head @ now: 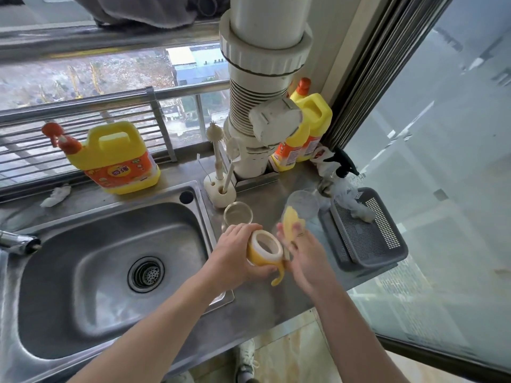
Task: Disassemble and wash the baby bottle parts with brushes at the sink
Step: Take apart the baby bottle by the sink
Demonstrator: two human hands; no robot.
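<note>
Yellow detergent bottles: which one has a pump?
The wide jug with the orange pump, alone behind the sink; the other two stand together beside the white pipe.

The sink (69, 244) and countertop (262, 299) are brushed stainless steel, smooth with a dull sheen, and the tap (20, 241) is bright polished metal. The handled collar (255, 258) is glossy yellow plastic with a smooth white inner rim. The bottle body (237, 215) and clear cap (302, 204) are smooth and transparent, glass or plastic undetermined, and the detergent jug (119, 150) is glossy yellow plastic with a printed orange label. The drain pipe (262, 78) is matt white plastic, ribbed in part; the basket (370, 239) is matt grey perforated plastic; the brush holder (219, 193) is matt off-white.
</note>
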